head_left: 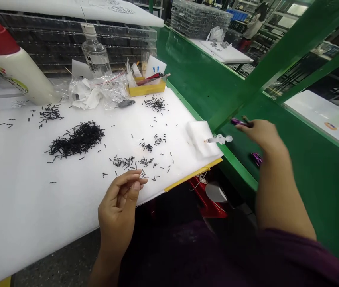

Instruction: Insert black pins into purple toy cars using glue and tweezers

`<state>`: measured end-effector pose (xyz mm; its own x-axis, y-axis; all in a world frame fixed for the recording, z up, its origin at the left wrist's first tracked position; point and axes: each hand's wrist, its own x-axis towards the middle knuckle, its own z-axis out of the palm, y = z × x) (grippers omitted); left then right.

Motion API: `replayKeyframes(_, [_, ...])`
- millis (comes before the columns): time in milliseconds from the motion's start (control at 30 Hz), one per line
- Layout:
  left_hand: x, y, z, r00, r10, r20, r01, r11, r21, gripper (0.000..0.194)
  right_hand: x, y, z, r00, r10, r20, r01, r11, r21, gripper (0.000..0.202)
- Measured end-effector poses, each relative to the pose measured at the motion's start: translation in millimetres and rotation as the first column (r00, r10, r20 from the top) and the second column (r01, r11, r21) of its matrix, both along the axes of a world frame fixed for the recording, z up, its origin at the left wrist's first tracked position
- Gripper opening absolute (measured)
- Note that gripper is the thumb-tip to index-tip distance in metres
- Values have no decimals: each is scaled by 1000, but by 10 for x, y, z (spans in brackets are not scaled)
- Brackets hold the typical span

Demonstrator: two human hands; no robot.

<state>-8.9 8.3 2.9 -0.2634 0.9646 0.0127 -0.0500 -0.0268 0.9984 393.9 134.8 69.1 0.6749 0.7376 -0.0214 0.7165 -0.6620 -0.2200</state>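
White desk (22, 207), strewn with small black strips. Largest heap of black strips (78, 137) lies left of centre; a smaller cluster (51, 113) sits behind it, another (157, 104) in front of the yellow tray (147, 89). Looser groups (123, 161) lie toward the near edge, just beyond the left fingertips, with single strips scattered between.

Left hand (138, 180): over the near edge of the desk, fingers loosely curled, thumb close to the fingertips; no item visible in its grasp.

Right hand (245, 125): extended past the right side of the desk, over the green surface (331, 187). Fingers bent down at a purple object (235, 121); cannot tell whether it is gripped or merely touched. Second purple object (256, 159) lies on the green surface, near the right forearm.

Right corner of desk: white foam block (196, 131), syringe (217, 139) lying on it, plunger end projecting beyond the block.

Rear of desk: white bottle (22, 73) with red cap, tilted; crumpled white tissue (84, 95) and clear plastic bag (114, 89) together; clear glass bottle (96, 57) behind them. Yellow tray holds pens and thin sticks.
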Motion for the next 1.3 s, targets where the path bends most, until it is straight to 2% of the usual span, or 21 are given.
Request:
replayKeyframes(100, [-9, -38, 62, 993, -55, 101, 55, 998, 8, 8, -112, -717, 264, 999, -28, -28, 33, 973, 229, 42])
replayKeyframes(167, [11, -64, 128, 975, -166, 151, 164, 986, 21, 16, -393, -1121, 321, 979, 156, -130, -91, 910, 404, 54])
replayKeyframes(200, [27, -74, 161, 950, -255, 180, 252, 967, 38, 27, -595, -1259, 318, 868, 432, -246, -249, 807, 536, 53])
replayKeyframes(233, [47, -81, 188, 911, -351, 215, 347, 936, 60, 40, -823, -1346, 302, 662, 670, -335, -424, 704, 570, 49])
replayKeyframes(267, [65, -86, 208, 862, -440, 253, 435, 897, 78, 48, -1060, -1385, 277, 412, 808, -420, -590, 588, 553, 41])
replayKeyframes(300, [81, -88, 218, 812, -503, 294, 498, 862, 98, 48, -1287, -1381, 244, 206, 847, -490, -677, 485, 553, 35])
replayKeyframes(333, [90, -88, 219, 777, -535, 332, 528, 841, 118, 41, -1487, -1342, 204, 85, 840, -536, -711, 428, 557, 32])
replayKeyframes(367, [92, -89, 212, 768, -533, 356, 523, 842, 132, 29, -1645, -1277, 155, -5, 821, -571, -717, 395, 575, 32])
replayKeyframes(400, [86, -91, 201, 785, -504, 359, 487, 861, 144, 17, -1755, -1194, 96, -22, 810, -586, -714, 397, 576, 31])
replayKeyframes(433, [75, -96, 189, 822, -454, 343, 430, 890, 148, 11, -1816, -1100, 25, 25, 816, -577, -711, 420, 564, 31])
replayKeyframes(567, [17, -148, 169, 987, -112, 111, 110, 994, 29, 11, -1751, -725, -351, 422, 866, -268, -710, 500, 496, 33])
replayKeyframes(633, [11, -175, 173, 1000, -20, -21, 20, 1000, -19, 12, -1685, -614, -528, 498, 855, -143, -708, 496, 502, 43])
replayKeyframes(733, [41, -186, 168, 990, -40, -136, 40, 999, -2, 14, -1658, -607, -679, 524, 849, -69, -698, 474, 537, 47])
replayKeyframes(800, [74, -176, 154, 987, -61, -147, 62, 998, 2, 15, -1653, -669, -700, 572, 820, 31, -663, 439, 607, 36])
replayKeyframes(867, [109, -161, 141, 991, -67, -119, 65, 998, -23, 15, -1619, -721, -682, 719, 666, 201, -534, 344, 773, 22])
replayKeyframes(933, [138, -146, 133, 995, -75, -71, 71, 996, -56, 17, -1551, -725, -642, 876, 433, 212, -331, 220, 918, 32])
replayKeyframes(967, [151, -139, 131, 996, -80, -47, 77, 995, -65, 18, -1512, -710, -618, 909, 391, 148, -244, 209, 947, 40])
replayKeyframes(1033, [171, -126, 128, 996, -89, -7, 88, 994, -65, 17, -1447, -660, -568, 867, 497, -23, -176, 349, 920, 51])
replayKeyframes(1100, [184, -112, 127, 996, -86, 19, 87, 995, -55, 15, -1432, -612, -526, 739, 655, -159, -258, 493, 831, 52])
replayKeyframes(1167, [191, -96, 123, 996, -86, 39, 87, 995, -43, 15, -1476, -593, -498, 631, 739, -237, -339, 537, 772, 49])
replayKeyframes(1300, [185, -69, 106, 993, -103, 50, 105, 994, -26, 15, -1656, -709, -441, 366, 830, -420, -412, 549, 727, 41])
